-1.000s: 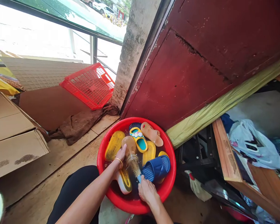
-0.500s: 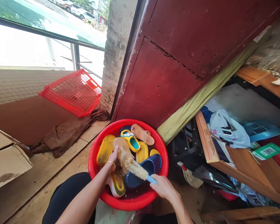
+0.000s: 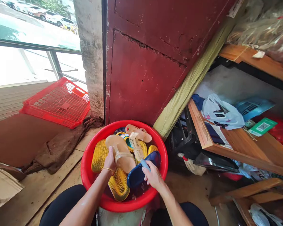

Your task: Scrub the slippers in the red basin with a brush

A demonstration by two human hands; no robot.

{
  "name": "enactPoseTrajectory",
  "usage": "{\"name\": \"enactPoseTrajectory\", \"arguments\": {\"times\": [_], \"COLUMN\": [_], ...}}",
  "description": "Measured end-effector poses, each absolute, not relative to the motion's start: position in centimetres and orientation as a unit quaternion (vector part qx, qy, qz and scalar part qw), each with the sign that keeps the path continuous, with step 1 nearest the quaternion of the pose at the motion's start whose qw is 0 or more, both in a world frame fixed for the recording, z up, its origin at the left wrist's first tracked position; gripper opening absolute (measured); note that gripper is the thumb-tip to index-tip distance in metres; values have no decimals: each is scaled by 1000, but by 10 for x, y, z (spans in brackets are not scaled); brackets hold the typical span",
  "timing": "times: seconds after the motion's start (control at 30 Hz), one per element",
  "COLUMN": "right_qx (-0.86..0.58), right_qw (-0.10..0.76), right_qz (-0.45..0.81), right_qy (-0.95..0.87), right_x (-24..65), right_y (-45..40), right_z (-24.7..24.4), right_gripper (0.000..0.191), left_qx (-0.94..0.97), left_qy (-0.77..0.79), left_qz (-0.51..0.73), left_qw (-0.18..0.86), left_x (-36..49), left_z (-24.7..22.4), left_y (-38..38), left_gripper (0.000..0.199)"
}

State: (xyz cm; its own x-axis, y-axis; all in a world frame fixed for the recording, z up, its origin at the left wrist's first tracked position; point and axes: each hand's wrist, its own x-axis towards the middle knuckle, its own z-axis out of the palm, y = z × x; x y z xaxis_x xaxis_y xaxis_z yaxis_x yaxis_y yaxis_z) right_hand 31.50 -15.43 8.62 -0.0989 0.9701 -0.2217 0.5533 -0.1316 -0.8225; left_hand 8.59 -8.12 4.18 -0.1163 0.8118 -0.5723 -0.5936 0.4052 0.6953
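Observation:
My left hand grips a beige sandal by its left edge, holding it over a red basin. In my right hand is the blue handle of a scrub brush with pale bristles, which points up and away from me, just right of the sandal. Around them in the basin lie yellow slippers, a dark blue slipper below the brush, and another beige sandal at the far rim. Dark water shows near the front of the basin.
A red plastic crate leans at the left beside a brown cloth. Behind the basin stands a dark red door. Cluttered wooden shelving with a white plastic bag is at the right. Cardboard lies at the lower left.
The beige sandal in my left hand has turned so its strap and footbed show. My right hand has swung the brush upright, off the sandal. The view has shifted to the right.

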Motion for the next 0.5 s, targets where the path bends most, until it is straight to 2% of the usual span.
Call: {"name": "enactPoseTrajectory", "arguments": {"times": [0.1, 0.3, 0.5], "right_qx": [-610, -580, -541], "right_qw": [302, 358, 423], "right_qz": [462, 506, 545], "right_qy": [-568, -529, -481], "right_x": [304, 298, 276], "right_y": [-136, -112, -98], "right_z": [76, 64, 59], "right_gripper": [45, 42, 47], "left_qx": [106, 103, 52], "left_qy": [468, 424, 404], "left_qz": [575, 570, 586], "left_qw": [663, 696, 700], "left_x": [88, 86, 87], "left_z": [55, 78, 89], "left_y": [-82, -75, -66], "left_gripper": [62, 55, 55]}}
